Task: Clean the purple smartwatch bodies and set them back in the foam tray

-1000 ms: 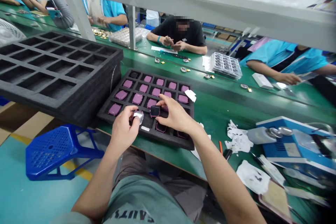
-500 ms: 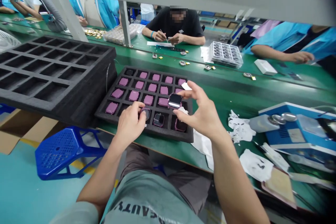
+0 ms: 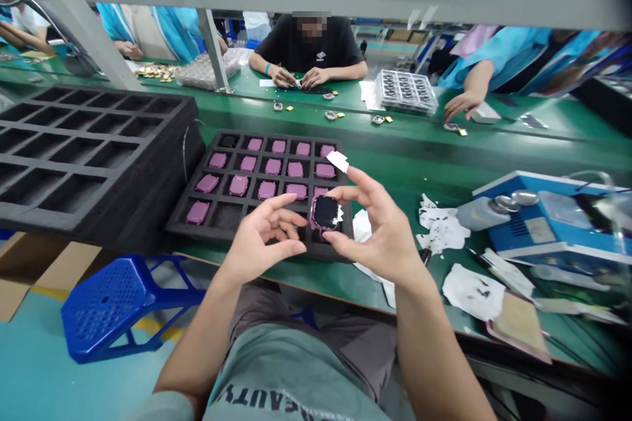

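Between the thumb and fingers of my right hand [image 3: 378,223] is a watch case [image 3: 326,212], its black screen side up and its rim purple. My left hand [image 3: 269,233] is just left of it, fingers apart and curved, holding nothing. Both hands are over the front right part of a black foam tray [image 3: 190,231]. Purple watch cases [image 3: 239,185] lie in most of its visible compartments, and a black piece [image 3: 228,142] sits in the back left one. My left hand hides some front compartments. A white scrap [image 3: 338,160] lies at the tray's right edge.
Stacked foam trays [image 3: 118,174] stand at the left, above a blue stool [image 3: 106,299]. At the right are a blue machine [image 3: 523,227], a bottle [image 3: 476,212] and stained wipes [image 3: 476,293]. Across the bench, a person in black works; another person's hand [image 3: 464,105] touches small parts.
My left hand has left the watch in the front row and opened near my right hand. The held watch now faces up more. A co-worker's hand at the right has reached down to the bench.
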Action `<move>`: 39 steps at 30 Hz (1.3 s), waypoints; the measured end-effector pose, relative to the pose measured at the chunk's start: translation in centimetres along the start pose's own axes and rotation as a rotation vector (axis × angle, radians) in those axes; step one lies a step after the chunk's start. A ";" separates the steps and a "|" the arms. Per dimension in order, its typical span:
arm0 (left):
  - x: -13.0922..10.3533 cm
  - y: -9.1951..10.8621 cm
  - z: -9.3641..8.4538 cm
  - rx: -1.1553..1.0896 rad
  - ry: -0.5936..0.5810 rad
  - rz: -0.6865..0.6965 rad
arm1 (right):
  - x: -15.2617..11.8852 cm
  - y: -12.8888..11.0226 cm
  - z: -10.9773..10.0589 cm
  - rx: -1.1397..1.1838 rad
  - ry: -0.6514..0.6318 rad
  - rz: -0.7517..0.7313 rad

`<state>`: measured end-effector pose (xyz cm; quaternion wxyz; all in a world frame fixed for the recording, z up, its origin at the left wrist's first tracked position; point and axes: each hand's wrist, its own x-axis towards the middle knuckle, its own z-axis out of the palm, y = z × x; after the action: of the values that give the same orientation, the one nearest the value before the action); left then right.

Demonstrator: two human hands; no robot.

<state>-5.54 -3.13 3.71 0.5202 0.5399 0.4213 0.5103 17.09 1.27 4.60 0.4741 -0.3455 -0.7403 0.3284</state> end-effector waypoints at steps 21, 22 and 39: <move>3.2 -1.5 3.4 -0.143 -0.074 0.013 | -1.7 1.5 -0.7 0.059 0.020 -0.140; 3.5 -1.5 3.5 -0.143 -0.066 0.023 | -1.8 1.7 -1.1 0.059 0.034 -0.139; 4.2 -2.0 4.0 -0.332 0.268 0.070 | -3.3 6.9 -7.0 0.113 0.437 0.441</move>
<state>-0.90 0.68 2.49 0.5230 0.3886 0.3780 0.6578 26.00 3.40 -0.25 0.5576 -0.5332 -0.5089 0.3818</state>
